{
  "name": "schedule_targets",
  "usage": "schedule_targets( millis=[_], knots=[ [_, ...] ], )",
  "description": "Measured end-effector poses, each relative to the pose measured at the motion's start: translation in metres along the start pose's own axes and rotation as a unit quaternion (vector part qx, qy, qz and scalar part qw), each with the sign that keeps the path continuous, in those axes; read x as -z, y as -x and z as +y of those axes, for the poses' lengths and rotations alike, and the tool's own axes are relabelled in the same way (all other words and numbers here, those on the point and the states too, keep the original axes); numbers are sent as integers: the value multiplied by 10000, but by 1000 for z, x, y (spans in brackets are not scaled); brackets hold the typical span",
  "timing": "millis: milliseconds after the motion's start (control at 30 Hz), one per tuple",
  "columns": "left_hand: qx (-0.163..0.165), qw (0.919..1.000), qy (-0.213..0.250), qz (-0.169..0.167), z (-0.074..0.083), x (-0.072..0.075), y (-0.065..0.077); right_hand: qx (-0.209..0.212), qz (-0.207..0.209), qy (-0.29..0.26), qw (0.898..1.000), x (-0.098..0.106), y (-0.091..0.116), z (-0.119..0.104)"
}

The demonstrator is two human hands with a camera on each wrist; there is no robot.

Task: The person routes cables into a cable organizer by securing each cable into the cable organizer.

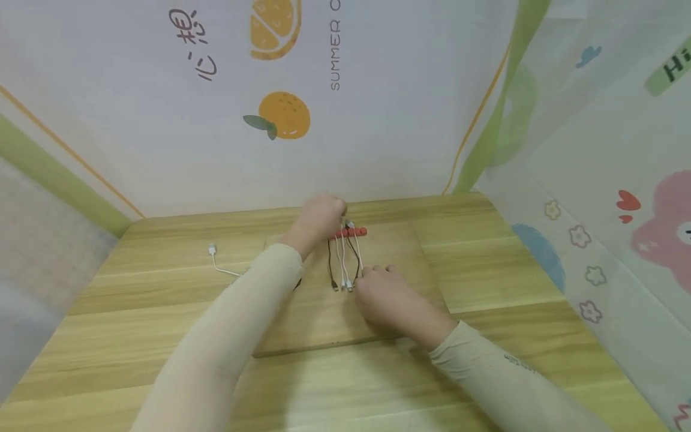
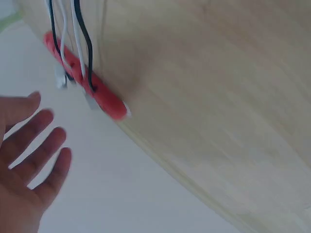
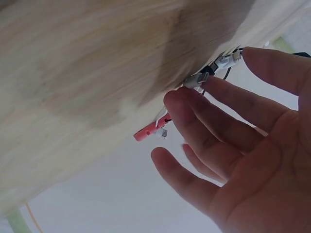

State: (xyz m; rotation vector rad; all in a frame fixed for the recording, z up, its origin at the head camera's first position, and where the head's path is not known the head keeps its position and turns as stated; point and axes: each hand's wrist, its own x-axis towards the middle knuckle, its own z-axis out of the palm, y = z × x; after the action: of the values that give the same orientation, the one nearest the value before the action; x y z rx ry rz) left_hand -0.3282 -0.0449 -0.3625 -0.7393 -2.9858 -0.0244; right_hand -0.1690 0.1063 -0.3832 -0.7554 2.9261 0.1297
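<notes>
A red cable holder (image 1: 356,231) lies across the far part of a thin wooden board (image 1: 324,327), with several black and white charging cables (image 2: 83,43) running through it. At its far side in the head view is my left hand (image 1: 322,216). The left wrist view shows that hand's fingers (image 2: 43,145) spread, nothing between them, beside the holder. My right hand (image 1: 385,299) is low at the cables' near ends. Its loosely bent fingers (image 3: 180,109) reach a white connector (image 3: 196,80), overlapping it in the right wrist view. Other plugs (image 3: 228,60) lie close by.
A loose white cable with a USB plug (image 1: 212,249) lies left of the board, partly hidden by my left sleeve (image 1: 237,318). A black plug (image 1: 297,284) shows beside that sleeve. The wooden table (image 1: 486,264) meets printed curtains (image 1: 378,138) at the back and right.
</notes>
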Motion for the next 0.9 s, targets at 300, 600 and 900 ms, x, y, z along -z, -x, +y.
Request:
schedule_targets(
  millis=[300,600,900],
  knots=[
    [-247,9952,253,-911,19,-11,-1,80,72,130,9999,-4,0,1],
    [-418,9868,1016,-1191,22,-18,-3,169,77,276,9994,-5,1,1],
    [-543,9777,1179,-1650,26,-21,-6,76,170,274,9995,-7,1,3]
  ],
)
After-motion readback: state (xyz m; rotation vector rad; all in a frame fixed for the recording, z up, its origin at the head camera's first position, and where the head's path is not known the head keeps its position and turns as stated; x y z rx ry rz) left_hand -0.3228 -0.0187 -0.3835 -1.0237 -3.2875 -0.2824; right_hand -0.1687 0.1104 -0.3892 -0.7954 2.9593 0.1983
